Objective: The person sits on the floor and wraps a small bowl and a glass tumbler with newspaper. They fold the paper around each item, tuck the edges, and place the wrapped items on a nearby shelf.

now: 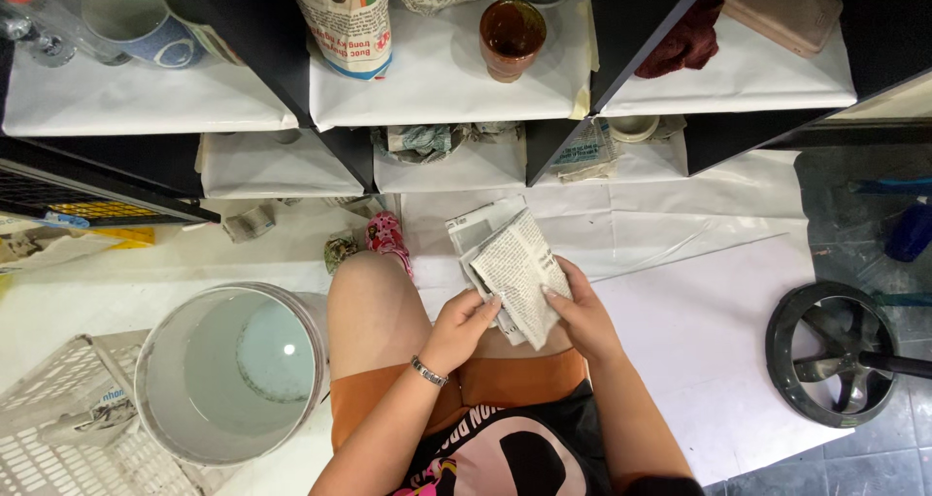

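Two hands hold a folded newspaper bundle (510,268) over the lap: left hand (458,329) pinches its lower edge, right hand (581,314) grips the rt side. White bucket (233,372) sits nr the knee, shelf (442,79) w/ brown cup (512,36) beyond.

There is one white bucket (231,372) and one brown cup (512,36). There is one folded newspaper (510,266). Two hands hold it, the left hand (461,327) and the right hand (582,314).
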